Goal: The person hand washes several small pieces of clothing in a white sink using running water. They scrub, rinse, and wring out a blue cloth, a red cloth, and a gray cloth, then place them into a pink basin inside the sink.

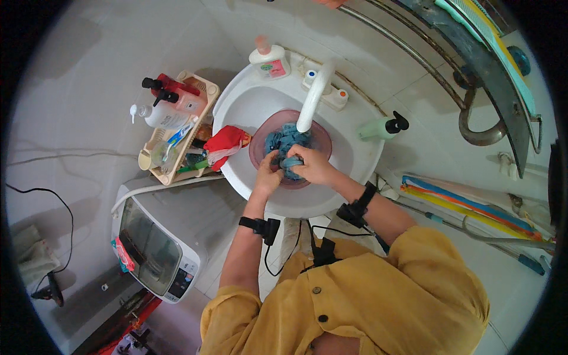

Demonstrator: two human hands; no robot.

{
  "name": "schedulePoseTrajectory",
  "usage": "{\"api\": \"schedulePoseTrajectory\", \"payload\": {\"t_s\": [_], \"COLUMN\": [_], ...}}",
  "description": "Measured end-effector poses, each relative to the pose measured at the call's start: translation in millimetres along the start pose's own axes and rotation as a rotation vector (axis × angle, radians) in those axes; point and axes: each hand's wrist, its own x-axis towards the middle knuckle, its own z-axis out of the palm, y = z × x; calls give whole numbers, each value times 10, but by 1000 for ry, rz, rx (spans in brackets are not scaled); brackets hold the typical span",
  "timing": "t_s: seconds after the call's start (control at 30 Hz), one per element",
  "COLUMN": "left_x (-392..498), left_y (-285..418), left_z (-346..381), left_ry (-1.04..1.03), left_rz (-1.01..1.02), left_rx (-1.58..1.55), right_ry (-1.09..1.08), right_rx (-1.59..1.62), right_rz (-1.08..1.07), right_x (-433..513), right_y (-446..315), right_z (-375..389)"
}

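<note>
A wet-looking blue cloth [287, 135] lies bunched in a pink plastic basin [323, 135], which sits inside a white washbasin [239, 104]. My right hand [314, 165] pinches a bunched fold of the cloth between thumb and fingers. Just left of it, my left hand [270, 171] grips the cloth's near left part, its fingertips partly hidden in the folds. Over the far side of the basin hangs the spout of a white faucet [314, 100]. Whether water runs from it, I cannot tell.
A red cloth [225, 143] hangs over the washbasin's left rim, beside a beige rack [206, 100] of bottles. Pump bottles, one white [271, 63] and one green [375, 128], stand on the rim. A washing machine [155, 244] is at lower left; a metal-framed shelf [492, 88] juts out upper right.
</note>
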Motion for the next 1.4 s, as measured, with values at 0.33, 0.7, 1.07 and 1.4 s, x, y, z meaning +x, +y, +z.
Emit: {"api": "schedulePoseTrajectory", "payload": {"t_s": [0.33,0.7,1.07,1.4], "left_x": [-64,-100,-88,291], "left_y": [343,269,328,372], "left_z": [-32,-2,196,204], "left_ry": [94,17,-15,74], "left_rz": [-96,140,166,10], "left_rx": [-404,990,1397,716], "right_ry": [228,-53,-300,-41], "right_rx": [311,-811,-556,-333], "right_rz": [-43,31,159,82], "right_x": [-118,126,350,-45], "right_y": [-57,336,831,532], "right_z": [-447,56,136,-242]}}
